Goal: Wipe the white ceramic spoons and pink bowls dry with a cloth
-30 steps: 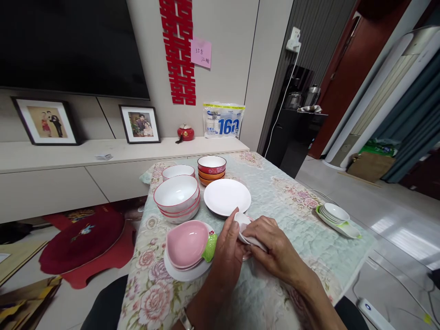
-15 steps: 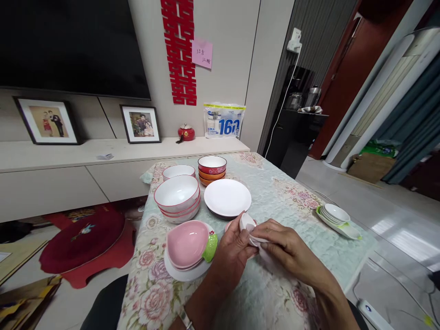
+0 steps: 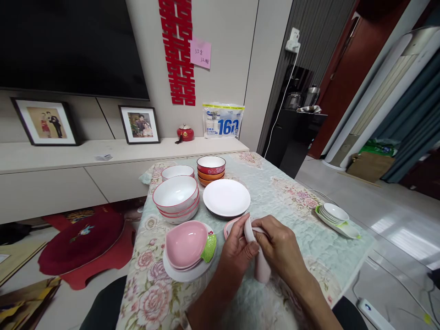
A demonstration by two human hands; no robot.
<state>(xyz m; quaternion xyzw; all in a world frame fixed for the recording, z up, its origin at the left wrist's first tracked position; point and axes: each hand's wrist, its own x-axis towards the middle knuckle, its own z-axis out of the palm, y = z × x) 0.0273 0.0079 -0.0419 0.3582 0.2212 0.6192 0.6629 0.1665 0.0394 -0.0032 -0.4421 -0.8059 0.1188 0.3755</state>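
My left hand [image 3: 239,250] grips a small white piece [image 3: 249,229] that looks like ceramic, stood on edge; fingers hide its full shape. My right hand [image 3: 280,243] is closed on a pale pinkish cloth [image 3: 262,268], pressed against the white piece, one end hanging down. Just behind my left fingers shows the rim of a pink dish [image 3: 227,227]. Left of my hands, pink peach-shaped bowls [image 3: 187,245] with a green leaf are stacked on a white plate [image 3: 172,274]. A stack with a white plate [image 3: 227,197] on top lies beyond my hands.
White bowls with red rims [image 3: 176,195] stand at the table's left, beside a stack of red and orange bowls [image 3: 211,170]. Small white dishes [image 3: 335,213] sit on a leaf-edged plate near the right edge. A floral cloth [image 3: 302,266] covers the table. A red stool [image 3: 82,247] stands left.
The white piece has turned more upright and edge-on in my left hand. My right hand has shifted slightly, and the cloth now hangs lower beneath it.
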